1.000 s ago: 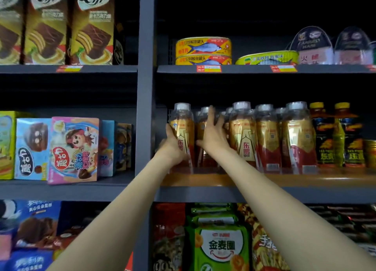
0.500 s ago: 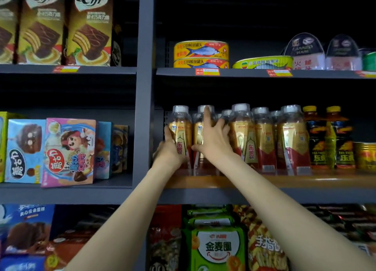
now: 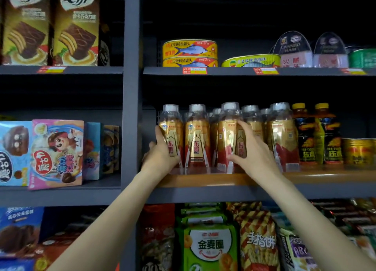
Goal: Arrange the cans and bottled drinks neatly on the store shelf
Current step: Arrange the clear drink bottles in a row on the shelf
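1. We see a front row of gold-and-red labelled drink bottles with clear caps standing upright on the wooden-edged shelf (image 3: 203,179), more of them behind.
2. Left hand (image 3: 162,154) grips the leftmost bottle (image 3: 173,136), fingers curled round its left side, thumb on the front label.
3. Second bottle (image 3: 197,136) stands free between the two hands, label facing us.
4. Right hand (image 3: 252,150) holds the third bottle (image 3: 230,132): thumb low across the front, fingers wrapped round its right side.
5. The third bottle sits slightly ahead of the row, label turned a little to the right.
6. Next bottle (image 3: 282,136) is just right of the right hand, upright.
7. Two dark bottles with yellow caps (image 3: 315,134) stand beside it, then a gold can (image 3: 358,150) at the right edge.
8. Shelf above carries stacked yellow fish tins (image 3: 190,52).
9. The left bay holds snack boxes (image 3: 57,152); the shelf below holds snack bags (image 3: 209,244).
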Demonstrator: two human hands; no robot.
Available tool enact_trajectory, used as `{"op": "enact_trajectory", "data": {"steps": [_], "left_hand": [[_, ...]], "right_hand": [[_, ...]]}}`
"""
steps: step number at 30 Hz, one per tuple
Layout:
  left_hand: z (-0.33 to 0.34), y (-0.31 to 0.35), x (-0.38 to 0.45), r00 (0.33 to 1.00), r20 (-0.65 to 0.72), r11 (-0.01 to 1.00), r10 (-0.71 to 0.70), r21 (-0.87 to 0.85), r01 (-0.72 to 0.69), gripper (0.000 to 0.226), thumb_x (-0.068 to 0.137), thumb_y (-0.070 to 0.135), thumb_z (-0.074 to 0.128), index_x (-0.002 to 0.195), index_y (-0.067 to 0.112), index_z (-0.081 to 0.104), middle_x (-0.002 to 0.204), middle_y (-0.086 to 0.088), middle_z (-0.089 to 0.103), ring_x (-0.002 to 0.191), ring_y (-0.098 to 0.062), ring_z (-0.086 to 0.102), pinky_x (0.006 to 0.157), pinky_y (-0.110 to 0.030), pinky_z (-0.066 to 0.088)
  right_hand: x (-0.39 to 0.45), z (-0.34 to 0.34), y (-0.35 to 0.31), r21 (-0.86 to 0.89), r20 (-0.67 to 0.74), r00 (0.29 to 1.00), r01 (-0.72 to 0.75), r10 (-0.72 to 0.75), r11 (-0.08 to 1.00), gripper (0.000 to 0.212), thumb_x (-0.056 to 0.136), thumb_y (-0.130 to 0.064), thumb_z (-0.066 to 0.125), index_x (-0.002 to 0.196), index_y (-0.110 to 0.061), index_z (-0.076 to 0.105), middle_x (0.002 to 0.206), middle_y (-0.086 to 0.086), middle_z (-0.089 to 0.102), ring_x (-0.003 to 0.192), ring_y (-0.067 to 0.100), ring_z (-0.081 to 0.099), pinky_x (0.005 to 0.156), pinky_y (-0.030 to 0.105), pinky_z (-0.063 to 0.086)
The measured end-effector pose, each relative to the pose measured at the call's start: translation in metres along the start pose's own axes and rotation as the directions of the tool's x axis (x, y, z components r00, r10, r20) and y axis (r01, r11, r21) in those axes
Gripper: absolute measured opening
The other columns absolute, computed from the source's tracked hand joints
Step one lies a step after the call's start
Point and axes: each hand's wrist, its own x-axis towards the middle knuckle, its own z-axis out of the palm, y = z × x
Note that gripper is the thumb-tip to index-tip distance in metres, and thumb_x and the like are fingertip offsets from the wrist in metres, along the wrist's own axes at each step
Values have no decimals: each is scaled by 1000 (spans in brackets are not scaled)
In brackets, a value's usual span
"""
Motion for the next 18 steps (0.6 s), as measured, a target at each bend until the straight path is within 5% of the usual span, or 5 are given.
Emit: {"op": "enact_trajectory", "data": {"steps": [8, 10, 13, 15, 18], "left_hand": [[0, 1, -2, 1000, -18, 999, 25, -43, -26, 111, 80, 25, 72, 147, 33, -17, 129, -12, 47, 103, -24, 56, 79, -33, 44], [-2, 3, -5, 1000, -7, 999, -6, -49, 6, 109, 81, 25, 71, 148, 31, -15, 133, -15, 43, 112, -29, 51, 88, -39, 46], [-2, 14, -19, 977, -167, 980, 134, 166, -106, 87, 86, 25, 63, 150, 21, 5, 142, -18, 27, 130, -38, 28, 101, -46, 36], [1, 25, -30, 916, -269, 944, 299, 225, -242, 64, 89, 23, 58, 145, 16, 28, 139, -15, 35, 123, -30, 39, 94, -35, 40], [15, 40, -34, 955, -120, 948, 273, 205, -245, 53, 92, 28, 56, 138, 10, 35, 129, -11, 48, 105, -25, 55, 78, -27, 41]], "right_hand": [[11, 20, -6, -101, -44, 998, 29, -33, 994, 94, 81, -35, 73, 148, -35, 8, 139, 19, 34, 109, 35, 56, 86, 40, 50], [13, 20, -5, -53, -18, 999, 27, -28, 998, 95, 80, -34, 74, 147, -37, 8, 142, 20, 29, 107, 36, 56, 84, 39, 50], [14, 14, 0, 42, 27, 999, 35, -36, 999, 104, 77, -36, 77, 150, -36, 3, 147, 19, 28, 114, 35, 53, 89, 39, 45], [15, 9, 4, 101, 57, 997, 36, -42, 994, 111, 73, -35, 80, 151, -32, 1, 148, 16, 32, 126, 34, 45, 100, 43, 40], [16, 2, 8, 94, 100, 995, -9, 0, 996, 105, 73, -29, 81, 151, -22, 11, 144, 12, 41, 131, 29, 40, 103, 41, 38]]}}
